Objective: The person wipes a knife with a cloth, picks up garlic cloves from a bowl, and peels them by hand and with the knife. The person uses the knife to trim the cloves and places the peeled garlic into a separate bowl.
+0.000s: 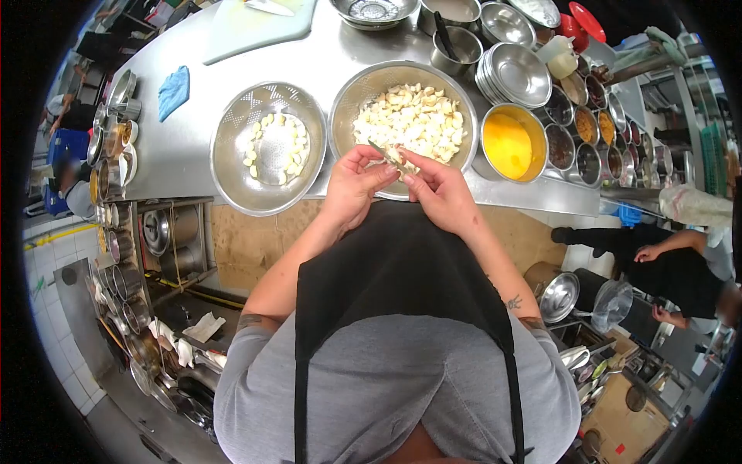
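My left hand (354,184) and my right hand (444,195) meet over the near rim of a large steel colander (342,116), heaped with pale garlic cloves (413,112). A small knife (379,149) with a short blade points up and left from my right fingers, which are closed on it. Pinched in my left fingertips, against the blade, is a garlic clove (393,161), partly hidden by the fingers. To the left stands a second perforated colander (232,182) with a loose ring of cloves (294,158) on its bottom.
A pot of yellow liquid (510,143) stands right of the colanders, beside stacked steel bowls (519,73) and several containers. A blue cloth (174,93) and a cutting board (259,31) with a knife (269,7) lie at the back left. A co-worker (672,263) is at the right.
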### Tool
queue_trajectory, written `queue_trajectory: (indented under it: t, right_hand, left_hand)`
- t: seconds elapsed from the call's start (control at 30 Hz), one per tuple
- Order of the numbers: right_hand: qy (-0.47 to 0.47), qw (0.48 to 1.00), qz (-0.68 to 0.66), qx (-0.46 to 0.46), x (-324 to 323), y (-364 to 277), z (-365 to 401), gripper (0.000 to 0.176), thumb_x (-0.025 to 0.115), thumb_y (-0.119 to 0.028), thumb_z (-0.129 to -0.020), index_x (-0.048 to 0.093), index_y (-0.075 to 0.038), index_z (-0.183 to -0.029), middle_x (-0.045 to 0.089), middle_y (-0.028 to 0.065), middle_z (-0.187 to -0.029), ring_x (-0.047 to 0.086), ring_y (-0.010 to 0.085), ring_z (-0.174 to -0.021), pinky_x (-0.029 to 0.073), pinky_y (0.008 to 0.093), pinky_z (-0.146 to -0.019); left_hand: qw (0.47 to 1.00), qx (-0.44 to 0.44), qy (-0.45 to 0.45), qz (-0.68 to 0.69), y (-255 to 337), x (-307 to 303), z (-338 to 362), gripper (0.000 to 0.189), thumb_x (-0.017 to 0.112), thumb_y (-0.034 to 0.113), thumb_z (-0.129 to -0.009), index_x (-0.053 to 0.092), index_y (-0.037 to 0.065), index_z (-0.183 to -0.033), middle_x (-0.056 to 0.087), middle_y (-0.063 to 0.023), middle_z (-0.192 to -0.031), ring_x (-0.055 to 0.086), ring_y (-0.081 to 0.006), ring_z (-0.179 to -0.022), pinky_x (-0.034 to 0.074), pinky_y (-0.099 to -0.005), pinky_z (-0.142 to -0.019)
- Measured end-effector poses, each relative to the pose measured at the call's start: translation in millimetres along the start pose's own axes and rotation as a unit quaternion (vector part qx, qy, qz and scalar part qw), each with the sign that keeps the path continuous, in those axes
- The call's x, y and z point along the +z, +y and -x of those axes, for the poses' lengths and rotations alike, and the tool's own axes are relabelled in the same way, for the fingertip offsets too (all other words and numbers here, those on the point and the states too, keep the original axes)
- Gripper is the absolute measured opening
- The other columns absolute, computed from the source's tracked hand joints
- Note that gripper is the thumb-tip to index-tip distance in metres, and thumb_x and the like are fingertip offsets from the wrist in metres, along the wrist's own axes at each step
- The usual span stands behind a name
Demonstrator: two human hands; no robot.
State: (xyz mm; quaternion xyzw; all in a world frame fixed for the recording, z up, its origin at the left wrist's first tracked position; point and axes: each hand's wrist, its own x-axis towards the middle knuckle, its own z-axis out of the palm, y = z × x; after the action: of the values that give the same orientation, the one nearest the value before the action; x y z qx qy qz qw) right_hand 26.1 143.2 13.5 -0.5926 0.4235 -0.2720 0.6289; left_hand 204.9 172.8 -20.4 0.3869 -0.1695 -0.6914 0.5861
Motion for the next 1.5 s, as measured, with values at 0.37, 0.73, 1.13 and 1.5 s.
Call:
queue_trajectory:
  t: [0.37, 0.73, 1.13, 1.5]
  right_hand:
    - [0.018, 0.999, 0.034, -0.017, -0.6, 1.4, -3.5, 0.033, 0.056, -0.010, -0.096, 0.059, -0.005, -0.128, 0.056, -0.0031, -0.073, 0.047, 0.0046, -0.065, 0.041, 0.0204, -0.059]
    - [0.036, 0.996, -0.064, 0.042, -2.8, 7.2, -10.7, 0.028, 0.057, -0.009, -0.096, 0.063, -0.001, -0.122, 0.058, -0.0022, -0.071, 0.048, 0.0042, -0.061, 0.041, 0.0200, -0.055]
    - [0.000, 1.000, -0.014, 0.006, -5.0, 2.9, -13.9, 0.040, 0.059, -0.009, -0.094, 0.054, -0.007, -0.134, 0.055, -0.0047, -0.071, 0.046, 0.0024, -0.062, 0.040, 0.0196, -0.057]
    - [-0.034, 0.998, -0.053, 0.023, -11.0, 2.6, -19.1, 0.033, 0.060, -0.009, -0.094, 0.061, -0.007, -0.127, 0.057, -0.0053, -0.074, 0.046, 0.0023, -0.063, 0.040, 0.0184, -0.057]
  left_hand:
    - [1.000, -0.009, 0.003, -0.010, 5.4, 7.7, 3.4, 0.023, 0.063, -0.006, -0.087, 0.055, 0.003, -0.107, 0.061, -0.0075, -0.104, 0.064, -0.0180, -0.095, 0.056, -0.0306, -0.085]
    - [0.996, -0.057, -0.058, 0.042, 5.9, -4.2, -0.9, 0.024, 0.057, 0.001, -0.093, 0.055, 0.000, -0.117, 0.064, -0.0123, -0.107, 0.063, -0.0197, -0.098, 0.053, -0.0305, -0.084]
    - [0.997, -0.038, -0.044, 0.054, 2.2, -5.4, -4.9, 0.019, 0.060, 0.001, -0.090, 0.060, 0.000, -0.110, 0.065, -0.0102, -0.099, 0.064, -0.0193, -0.092, 0.053, -0.0311, -0.084]
    - [0.998, -0.010, -0.045, -0.051, 1.5, -13.3, -10.9, 0.019, 0.059, -0.001, -0.091, 0.061, -0.002, -0.110, 0.066, -0.0126, -0.102, 0.065, -0.0183, -0.089, 0.053, -0.0306, -0.084]
